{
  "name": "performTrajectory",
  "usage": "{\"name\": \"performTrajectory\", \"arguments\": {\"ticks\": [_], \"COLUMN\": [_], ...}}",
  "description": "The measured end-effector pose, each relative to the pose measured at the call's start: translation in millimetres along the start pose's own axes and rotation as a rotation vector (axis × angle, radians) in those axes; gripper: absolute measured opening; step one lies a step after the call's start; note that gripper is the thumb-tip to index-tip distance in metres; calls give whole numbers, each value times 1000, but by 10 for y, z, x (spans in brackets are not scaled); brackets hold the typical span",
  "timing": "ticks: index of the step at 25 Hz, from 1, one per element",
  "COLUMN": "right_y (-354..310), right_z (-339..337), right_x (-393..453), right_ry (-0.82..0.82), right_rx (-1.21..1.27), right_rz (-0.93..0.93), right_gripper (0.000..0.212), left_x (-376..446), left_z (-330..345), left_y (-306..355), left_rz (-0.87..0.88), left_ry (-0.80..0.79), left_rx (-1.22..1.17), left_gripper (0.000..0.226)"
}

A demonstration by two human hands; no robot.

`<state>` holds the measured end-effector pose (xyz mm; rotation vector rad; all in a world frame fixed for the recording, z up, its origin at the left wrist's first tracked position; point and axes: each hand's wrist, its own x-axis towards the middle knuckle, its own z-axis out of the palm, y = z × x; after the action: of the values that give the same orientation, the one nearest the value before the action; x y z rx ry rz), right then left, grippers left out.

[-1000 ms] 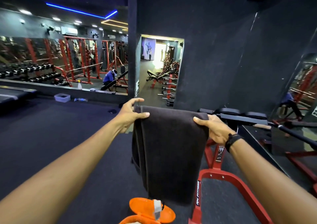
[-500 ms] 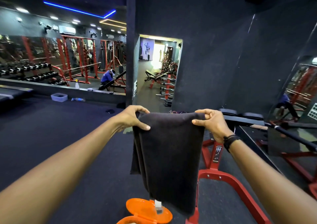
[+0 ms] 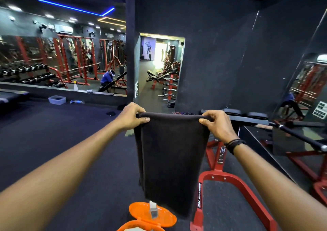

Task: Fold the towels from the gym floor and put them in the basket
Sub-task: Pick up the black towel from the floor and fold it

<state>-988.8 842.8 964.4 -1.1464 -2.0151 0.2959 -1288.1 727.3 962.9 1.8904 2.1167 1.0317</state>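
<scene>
Fingers (image 3: 206,122) of both the left hand (image 3: 131,115) and right hand (image 3: 218,124) pinch the top corners of a dark towel (image 3: 170,158) hanging at 12 o'clock, above an orange lid (image 3: 152,214) at 6, a red frame (image 3: 235,183) at 4 and mirrors (image 3: 53,62) at 10 across the dark floor (image 3: 70,142).

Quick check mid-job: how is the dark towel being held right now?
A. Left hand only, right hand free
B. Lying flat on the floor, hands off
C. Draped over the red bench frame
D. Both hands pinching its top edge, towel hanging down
D: the left hand and right hand each pinch a top corner of the dark towel, which hangs down above the orange lid.
</scene>
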Motion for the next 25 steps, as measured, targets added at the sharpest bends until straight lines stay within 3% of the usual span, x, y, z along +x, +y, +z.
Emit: {"name": "performTrajectory", "arguments": {"ticks": [2,6,8,9,10,11,13,14,16,18,19,22,25], "right_y": [141,135,-54,-145,-188,-201,-67,-1,64,140,159,233,180], "right_z": [4,-130,-337,-472,-535,-519,-279,-137,62,230,307,574,595], "right_x": [68,70,228,290,334,290,17,-86,-243,-300,-329,-414,-377], "right_ry": [-43,-499,-419,-354,-368,-473,-655,-658,-603,-631,-660,-460,-361], "right_rx": [-75,46,262,475,669,757,639,638,782,910,922,880,879], "right_rz": [-21,-43,-77,-29,48,126,190,223,336,394,423,477,480], "right_gripper": [12,24,16,9,13,21,29,30,32,57,73,113,100], "left_x": [-40,-9,91,129,143,102,-158,-242,-311,-285,-259,-264,-362], "left_z": [8,-99,-275,-353,-413,-418,-225,-96,91,207,253,374,349], "left_y": [-19,-10,163,261,323,330,181,66,-71,-136,-158,-279,-319], "left_rz": [46,16,59,40,13,-21,-139,-222,-415,-546,-596,-760,-799], "left_ry": [-38,-268,-139,-18,-2,-103,-331,-351,-247,-85,-49,85,100], "left_rx": [-47,69,-244,-519,-716,-789,-656,-582,-707,-956,-1005,-902,-1009], "left_gripper": [23,33,39,34,34,44,68,71,47,23,21,26,26]}}
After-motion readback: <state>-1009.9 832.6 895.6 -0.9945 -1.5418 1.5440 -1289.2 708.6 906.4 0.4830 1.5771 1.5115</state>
